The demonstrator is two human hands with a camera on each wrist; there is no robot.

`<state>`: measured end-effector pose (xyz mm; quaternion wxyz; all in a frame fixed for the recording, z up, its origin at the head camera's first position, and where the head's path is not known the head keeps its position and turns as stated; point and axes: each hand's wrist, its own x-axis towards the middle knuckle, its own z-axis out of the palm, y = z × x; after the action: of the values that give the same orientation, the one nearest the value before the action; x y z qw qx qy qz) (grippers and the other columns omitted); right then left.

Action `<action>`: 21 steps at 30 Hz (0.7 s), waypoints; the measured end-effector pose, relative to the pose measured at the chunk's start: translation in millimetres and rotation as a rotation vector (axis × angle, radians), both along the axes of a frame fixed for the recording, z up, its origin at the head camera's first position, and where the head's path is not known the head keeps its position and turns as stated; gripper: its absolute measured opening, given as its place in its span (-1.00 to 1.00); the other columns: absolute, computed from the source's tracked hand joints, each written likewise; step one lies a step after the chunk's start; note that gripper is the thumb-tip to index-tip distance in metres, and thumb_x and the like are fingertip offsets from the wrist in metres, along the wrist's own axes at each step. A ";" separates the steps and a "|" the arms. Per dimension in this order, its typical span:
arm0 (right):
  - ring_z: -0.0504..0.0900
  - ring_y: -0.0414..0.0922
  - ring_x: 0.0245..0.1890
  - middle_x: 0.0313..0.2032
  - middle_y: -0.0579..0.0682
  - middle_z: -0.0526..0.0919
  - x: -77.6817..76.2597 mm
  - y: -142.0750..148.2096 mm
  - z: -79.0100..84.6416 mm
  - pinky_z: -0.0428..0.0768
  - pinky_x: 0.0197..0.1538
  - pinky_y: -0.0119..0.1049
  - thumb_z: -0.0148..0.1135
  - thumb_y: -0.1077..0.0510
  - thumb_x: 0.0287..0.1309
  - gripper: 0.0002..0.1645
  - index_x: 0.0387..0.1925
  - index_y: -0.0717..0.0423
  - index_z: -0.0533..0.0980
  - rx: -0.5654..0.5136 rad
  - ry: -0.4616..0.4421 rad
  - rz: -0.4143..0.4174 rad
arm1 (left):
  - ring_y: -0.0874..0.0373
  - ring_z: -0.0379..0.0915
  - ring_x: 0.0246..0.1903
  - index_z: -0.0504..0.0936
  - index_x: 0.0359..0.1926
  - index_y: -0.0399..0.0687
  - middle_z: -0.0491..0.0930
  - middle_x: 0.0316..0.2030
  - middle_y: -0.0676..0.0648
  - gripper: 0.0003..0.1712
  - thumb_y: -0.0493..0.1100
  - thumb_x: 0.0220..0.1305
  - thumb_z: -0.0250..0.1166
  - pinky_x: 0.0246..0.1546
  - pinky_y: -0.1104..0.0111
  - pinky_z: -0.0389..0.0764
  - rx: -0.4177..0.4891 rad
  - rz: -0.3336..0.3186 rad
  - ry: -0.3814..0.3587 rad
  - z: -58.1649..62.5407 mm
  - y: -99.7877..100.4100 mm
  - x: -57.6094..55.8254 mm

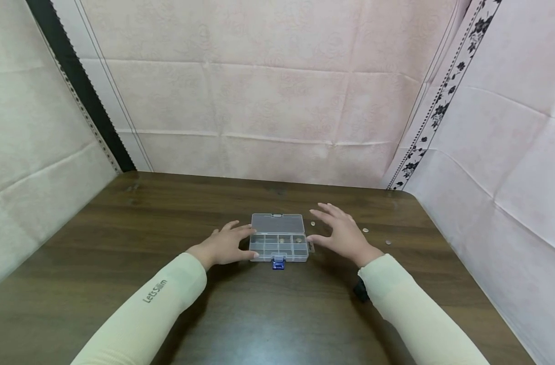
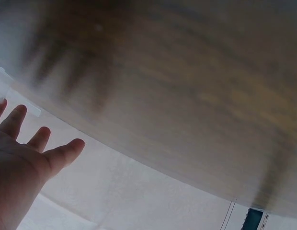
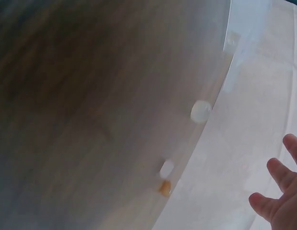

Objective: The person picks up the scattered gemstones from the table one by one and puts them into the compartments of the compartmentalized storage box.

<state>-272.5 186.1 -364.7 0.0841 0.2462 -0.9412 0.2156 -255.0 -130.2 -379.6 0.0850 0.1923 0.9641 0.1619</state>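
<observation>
Both arms reach forward over the desk (image 1: 259,304) in pale sleeves, the hands apart with the plastic box (image 1: 295,258) between them, its lid up. The left hand (image 1: 227,244) comes in from the side, fingers spread and fairly straight, thumb and forefinger at the box's left edge. The right hand (image 1: 340,234) has its fingers stretched forward and parted from the thumb, which sits at the box's right edge; it holds nothing. Small pale discs (image 1: 366,230) lie near it.
</observation>
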 end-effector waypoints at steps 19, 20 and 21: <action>0.06 0.13 0.45 0.42 0.10 0.21 1.7 33.3 -2.3 0.00 0.31 0.34 0.35 -0.26 0.07 -0.12 0.37 -0.04 0.34 0.020 -0.020 -0.024 | -0.16 -0.16 0.46 0.30 0.41 0.11 0.16 0.45 -0.03 -0.16 0.33 0.20 0.23 0.25 -0.35 -0.04 0.000 0.002 -0.008 1.0 0.5 -0.8; 0.09 0.13 0.43 0.42 0.10 0.21 1.5 35.1 -2.5 0.01 0.31 0.35 0.35 -0.26 0.07 -0.12 0.37 -0.04 0.34 0.017 -0.019 -0.026 | -0.16 -0.16 0.46 0.30 0.41 0.11 0.16 0.45 -0.03 -0.16 0.33 0.20 0.23 0.25 -0.35 -0.04 -0.001 0.002 -0.008 1.2 0.7 -0.8; 0.11 0.14 0.43 0.41 0.11 0.22 1.4 36.9 -2.6 0.01 0.31 0.35 0.36 -0.25 0.06 -0.11 0.37 -0.03 0.34 0.012 -0.018 -0.027 | -0.16 -0.16 0.46 0.30 0.41 0.11 0.16 0.45 -0.03 -0.16 0.33 0.20 0.23 0.25 -0.35 -0.04 -0.001 0.002 -0.009 1.5 0.8 -0.7</action>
<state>-271.0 223.0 -367.3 0.0772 0.2318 -0.9464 0.2112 -255.7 -129.4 -378.1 0.0895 0.1905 0.9640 0.1622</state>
